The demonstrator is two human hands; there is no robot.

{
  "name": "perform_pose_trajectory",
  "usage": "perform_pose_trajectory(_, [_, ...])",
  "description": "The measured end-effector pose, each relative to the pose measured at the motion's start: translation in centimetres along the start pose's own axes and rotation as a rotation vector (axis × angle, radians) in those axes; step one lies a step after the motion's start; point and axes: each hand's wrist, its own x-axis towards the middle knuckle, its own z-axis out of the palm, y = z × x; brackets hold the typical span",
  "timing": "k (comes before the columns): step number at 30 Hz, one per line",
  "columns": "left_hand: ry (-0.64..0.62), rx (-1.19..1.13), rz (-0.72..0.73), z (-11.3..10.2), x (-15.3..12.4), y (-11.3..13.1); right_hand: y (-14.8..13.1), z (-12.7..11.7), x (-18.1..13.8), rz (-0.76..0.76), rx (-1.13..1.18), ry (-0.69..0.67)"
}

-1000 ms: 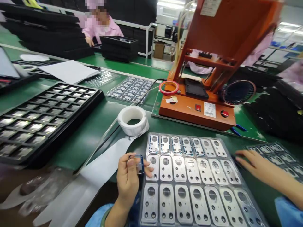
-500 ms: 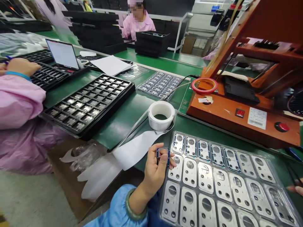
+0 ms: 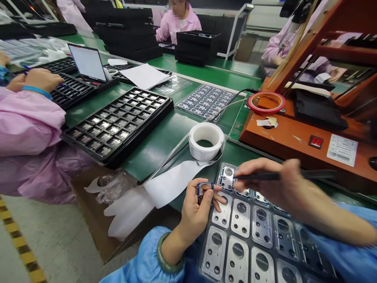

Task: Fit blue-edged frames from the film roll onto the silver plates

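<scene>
Between the thumb and fingers of my left hand (image 3: 193, 212) is a small rectangular blue-edged frame (image 3: 205, 184), held upright near the tray's left edge. My right hand (image 3: 303, 192) grips black tweezers (image 3: 265, 176), blurred by motion, with their tip pointing left near the first plate of the back row. Below both hands lies a clear plastic tray (image 3: 201, 256) of silver metal plates (image 3: 241, 217), each with a round mark and small holes. Plates in the back row carry blue frames like the held one. My right hand and forearm hide part of the tray's right side.
A white label roll (image 3: 206, 146) trails backing paper (image 3: 172, 182) over an open carton (image 3: 88, 220). An orange press (image 3: 288, 137) stands right, with red tape (image 3: 266, 103) on it. A black compartment tray (image 3: 141, 133) sits left, beside a co-worker's pink sleeve (image 3: 29, 122).
My right hand has come in from the right edge and now reaches over the tray's back row with the tweezers. My left hand keeps hold of the blue-edged frame. The view has shifted slightly.
</scene>
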Motion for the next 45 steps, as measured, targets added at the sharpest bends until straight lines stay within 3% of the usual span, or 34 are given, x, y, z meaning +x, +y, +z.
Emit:
perform_pose_trajectory(1, [0.004,0.002,0.007,0.0,0.0,0.0,0.6,1.4,1.6,0.005,0.290,-0.085])
perform_pose_trajectory(3, [0.011,0.014,0.009,-0.1,0.0,0.0,2.4,3.8,3.9,0.047,0.539,-0.130])
perform_pose_trajectory(7, [0.012,0.023,0.006,-0.1,-0.2,-0.1,4.8,6.2,5.2,0.124,0.685,-0.064])
perform_pose_trajectory(19, [0.012,0.049,-0.115,-0.2,0.2,0.5,3.8,6.7,4.4,-0.007,0.668,0.048])
perform_pose_trajectory(30, [0.021,0.048,-0.127,-0.2,0.2,0.2,4.0,7.1,4.0,-0.206,0.433,0.139])
perform_pose_trajectory(34, [0.016,-0.011,-0.080,-0.2,0.1,0.1,4.5,6.9,3.7,-0.219,0.395,0.140])
perform_pose_trajectory(38, [0.144,-0.038,0.046,-0.3,-0.4,0.0,4.8,6.7,3.3,-0.231,0.309,0.300])
perform_pose_trajectory(45, [0.334,-0.054,0.115,-0.2,-1.0,-0.1,4.4,7.5,2.8,-0.349,0.041,0.059])
